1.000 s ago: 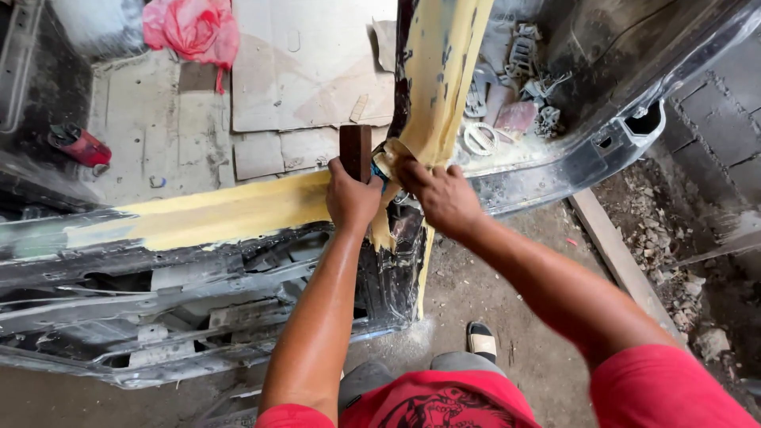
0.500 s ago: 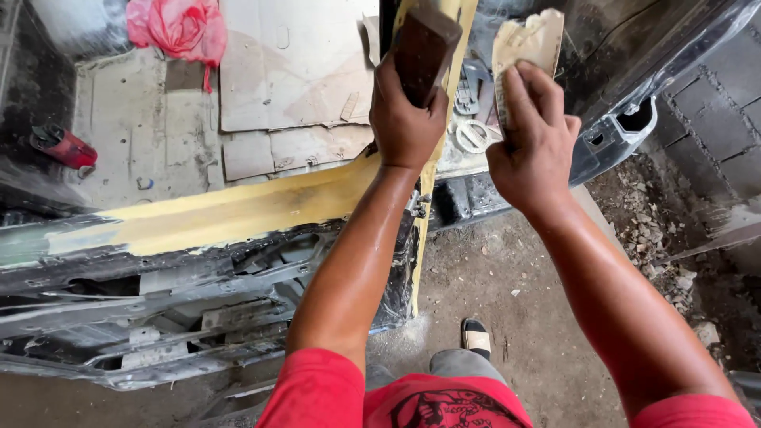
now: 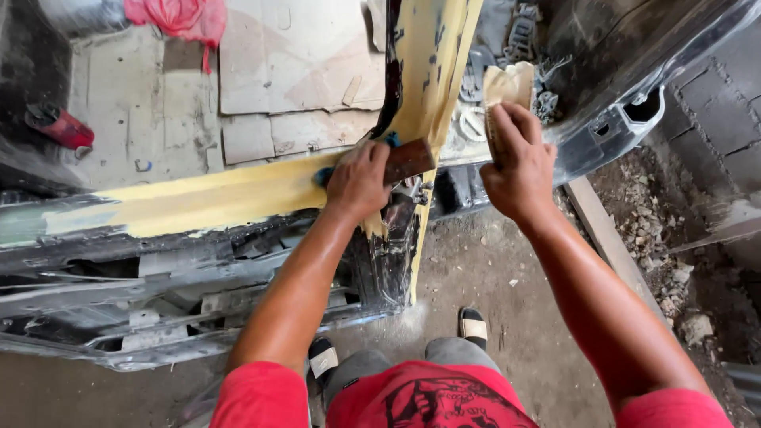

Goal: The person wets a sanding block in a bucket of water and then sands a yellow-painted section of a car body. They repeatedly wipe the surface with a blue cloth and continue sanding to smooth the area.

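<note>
Left hand presses brown block on yellow-filled sill; right hand grips putty board.

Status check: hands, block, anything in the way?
Left hand pressing brown block on yellow filler strip. Right hand holds filler-caked board, off the panel. Nothing in the way.

The setting is a vehicle body repair workshop. Evidence: a stripped car body shell with bare, dark metal spans the view, its sill and pillar coated in yellow filler. At 12 o'clock, the cabin floor is bare of trim. At 3 o'clock, rubble lies on unfinished ground. At 6 o'clock, the dirt floor is dusty.
</note>
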